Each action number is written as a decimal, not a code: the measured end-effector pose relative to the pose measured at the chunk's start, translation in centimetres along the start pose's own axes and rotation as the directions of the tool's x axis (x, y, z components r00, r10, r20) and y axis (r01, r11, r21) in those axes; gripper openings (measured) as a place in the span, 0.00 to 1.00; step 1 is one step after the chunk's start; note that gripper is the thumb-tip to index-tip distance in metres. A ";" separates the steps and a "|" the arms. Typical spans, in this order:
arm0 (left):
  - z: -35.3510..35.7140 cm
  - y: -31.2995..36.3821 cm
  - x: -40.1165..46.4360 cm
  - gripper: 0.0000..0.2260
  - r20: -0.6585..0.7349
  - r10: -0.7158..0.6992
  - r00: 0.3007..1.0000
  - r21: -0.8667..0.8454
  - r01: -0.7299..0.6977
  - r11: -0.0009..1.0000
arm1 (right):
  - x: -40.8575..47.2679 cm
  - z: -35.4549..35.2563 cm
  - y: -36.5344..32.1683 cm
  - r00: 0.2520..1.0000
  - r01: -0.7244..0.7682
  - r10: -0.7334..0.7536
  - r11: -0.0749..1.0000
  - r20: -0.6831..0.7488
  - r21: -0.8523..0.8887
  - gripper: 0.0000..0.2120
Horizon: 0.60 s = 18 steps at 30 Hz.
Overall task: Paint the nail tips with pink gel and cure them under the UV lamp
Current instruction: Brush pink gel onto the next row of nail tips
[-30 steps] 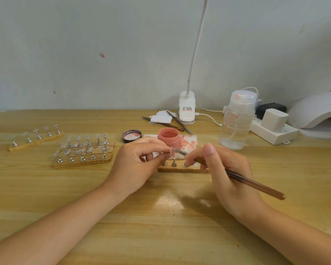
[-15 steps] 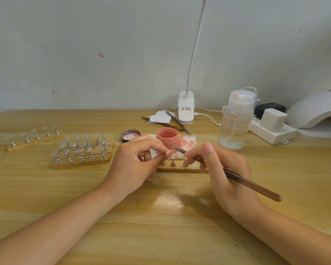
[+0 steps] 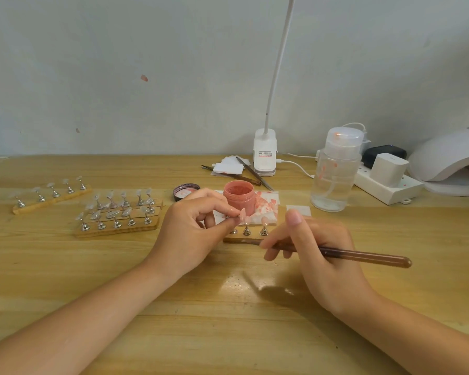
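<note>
A pink-coated nail tip (image 3: 242, 214) is pinched on its small stand between the thumb and forefinger of the left hand (image 3: 194, 234), raised just in front of the open jar of pink gel (image 3: 239, 197) and above the left end of a wooden holder strip (image 3: 241, 240). Two more stands are seen on that strip, one of them carrying another pink tip (image 3: 264, 221). The brush (image 3: 363, 257) is held in the right hand (image 3: 320, 255), to the right of the pinched tip and apart from it.

Compared with half a second ago, the brush is found drawn back: its bristle end was then at the pinched tip, whereas now it is hidden behind the right hand's fingers, low over the near edge of the strip. The left hand is seen in much the same place, with the tip kept between the same two fingers.

The left hand's remaining fingers are curled loosely beneath the pinch. The right hand's fingers are closed round the brush handle, the thumb raised above it, and the brown end of the handle is left pointing out to the right. The jar's lid (image 3: 186, 191) lies just to the left of the jar, and the white UV lamp (image 3: 450, 161) stands at the far right of the table (image 3: 228, 320).
</note>
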<state>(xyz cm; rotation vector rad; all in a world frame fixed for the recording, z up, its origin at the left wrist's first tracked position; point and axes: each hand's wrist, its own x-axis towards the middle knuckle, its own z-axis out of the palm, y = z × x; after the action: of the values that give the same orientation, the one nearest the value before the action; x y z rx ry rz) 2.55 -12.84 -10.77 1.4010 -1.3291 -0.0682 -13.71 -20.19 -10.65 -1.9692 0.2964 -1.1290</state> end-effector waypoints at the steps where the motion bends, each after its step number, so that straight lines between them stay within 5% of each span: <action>1: 0.0 0.0 0.0 0.01 0.005 0.004 1.000 -0.006 -0.004 1.000 | 0.0 0.0 -0.1 1.000 0.020 -0.020 1.000 -0.020 -0.005 0.22; 5: 0.1 0.2 0.0 0.03 0.001 0.012 1.000 -0.010 -0.012 1.000 | 0.3 -0.1 -0.3 0.998 0.039 -0.045 0.992 -0.043 -0.118 0.17; 10: 0.0 0.1 0.0 0.06 0.009 -0.016 1.000 0.002 0.016 1.000 | 0.0 -0.1 -0.3 1.000 -0.022 0.023 1.000 -0.018 0.010 0.21; 15: 0.0 0.5 -0.1 0.01 0.003 -0.002 1.000 0.000 0.002 1.000 | 0.4 -0.1 -0.5 0.999 0.039 -0.041 0.993 -0.016 -0.114 0.16; 18: 0.0 0.4 -0.1 0.02 0.005 -0.021 1.000 0.003 0.021 1.000 | 0.1 -0.1 -0.5 1.000 0.014 -0.013 0.999 0.023 -0.048 0.19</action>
<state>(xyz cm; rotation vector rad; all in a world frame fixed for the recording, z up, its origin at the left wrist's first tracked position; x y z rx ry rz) 2.30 -12.65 -10.51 1.4176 -1.3193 -0.0837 -13.80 -20.01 -10.20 -2.0276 0.3014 -1.1172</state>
